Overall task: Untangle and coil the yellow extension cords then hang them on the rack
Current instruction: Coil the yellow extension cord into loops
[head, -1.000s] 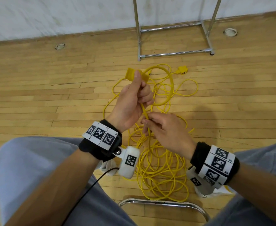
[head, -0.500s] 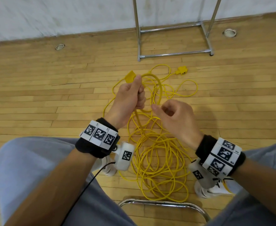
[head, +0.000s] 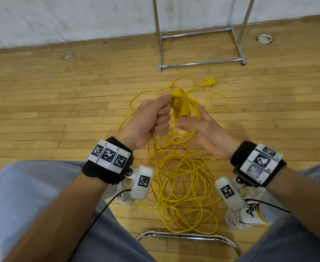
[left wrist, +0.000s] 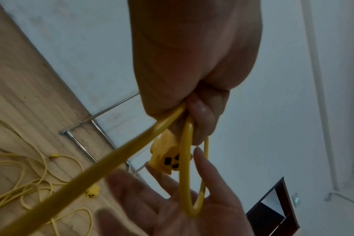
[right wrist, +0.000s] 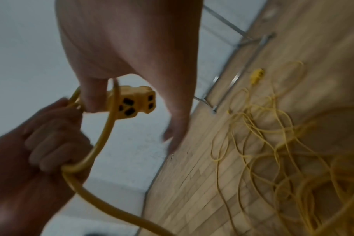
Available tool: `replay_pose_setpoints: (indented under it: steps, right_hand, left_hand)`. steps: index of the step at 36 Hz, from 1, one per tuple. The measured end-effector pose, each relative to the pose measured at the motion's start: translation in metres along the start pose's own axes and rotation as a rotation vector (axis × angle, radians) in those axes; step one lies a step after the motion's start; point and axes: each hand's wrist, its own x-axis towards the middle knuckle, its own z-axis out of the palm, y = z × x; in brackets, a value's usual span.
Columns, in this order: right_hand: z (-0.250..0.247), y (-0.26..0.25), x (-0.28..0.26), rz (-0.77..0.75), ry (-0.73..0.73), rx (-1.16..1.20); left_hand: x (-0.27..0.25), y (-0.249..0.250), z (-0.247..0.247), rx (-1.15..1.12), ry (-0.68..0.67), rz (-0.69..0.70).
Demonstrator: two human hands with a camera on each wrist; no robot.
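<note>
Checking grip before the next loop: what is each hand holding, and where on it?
Left hand grips the yellow cord just behind its socket end, loop gathered in the fist. Right hand is open, the loop lying across its fingers.

Legible text: none | wristbands: square black-and-white coded markers only, tiny print unreadable | shoe: black graphic, not legible | socket block: unmarked

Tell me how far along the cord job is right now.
Early. Done: only a loop or two gathered in the left hand, which grips the cord just behind the socket end. In hand: the open right hand supports the loop from below. Left: most cord is a tangled pile on the floor; nothing hangs on what shows of the rack.
</note>
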Motion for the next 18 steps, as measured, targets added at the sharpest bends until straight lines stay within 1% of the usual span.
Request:
replay_pose_setpoints:
  steps: [1, 2, 3, 4, 6, 8, 10, 15, 18]
  right_hand:
    - [-0.002, -0.003, -0.001, 0.020, -0.092, 0.122]
    - [-0.002, -0.007, -0.002, 0.007, -0.135, 0.186]
    - [-0.001, -0.009, -0.003, -0.022, -0.125, 0.204]
    - [0.001, -0.010, -0.003, -0.053, -0.084, 0.203]
    - [0.004, -0.008, 0.000, -0.137, 0.040, 0.175]
    - [0.004, -0.002, 0.002, -0.216, 0.130, 0.133]
    - [0.003, 0.002, 0.004, -0.250, 0.177, 0.129]
    - [0.002, 0.002, 0.005, -0.297, 0.172, 0.027]
    - [0.002, 0.002, 0.004, -0.283, 0.132, 0.008]
  left_hand:
    - [-0.001, 0.002, 0.000, -0.009, -0.004, -0.003]
    - [-0.001, 0.003, -0.001, -0.007, -0.006, -0.002]
    - [-0.001, 0.003, -0.001, 0.011, -0.005, 0.002]
    - [-0.002, 0.003, -0.001, 0.046, -0.002, 0.006]
    - [-0.002, 0.003, -0.001, 0.162, 0.021, -0.004]
    - [-0.002, 0.001, -0.001, 0.273, 0.047, -0.039]
    - [-0.001, -0.002, -0.001, 0.319, 0.070, -0.053]
    - [0.002, -0.017, -0.004, 0.356, 0.171, -0.110]
    - [0.004, -0.023, -0.003, 0.393, 0.151, -0.102]
